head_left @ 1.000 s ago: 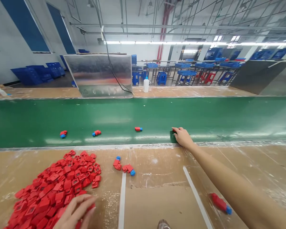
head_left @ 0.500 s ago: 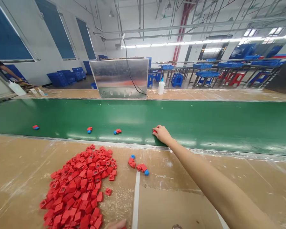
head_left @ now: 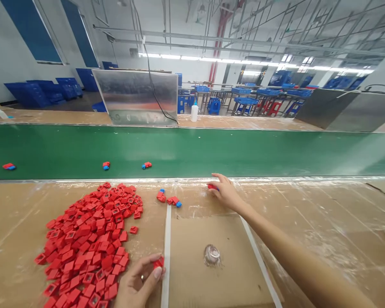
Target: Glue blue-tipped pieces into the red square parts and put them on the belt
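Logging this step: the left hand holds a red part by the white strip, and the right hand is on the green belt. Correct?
No: the head view shows the right hand over the tan table at a red part, short of the green belt. The rest stands.

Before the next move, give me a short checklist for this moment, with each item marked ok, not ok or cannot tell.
1. Left hand pinches a red piece at the fingertips: ok.
2. Right hand is on a small red part lying on the table beside the belt: ok.
3. Blue end on the small red part: cannot tell, the fingers cover it.
4. Red-and-blue pieces on the green belt are apart from both hands: ok.
5. Red pile lies left of the white strip: ok.
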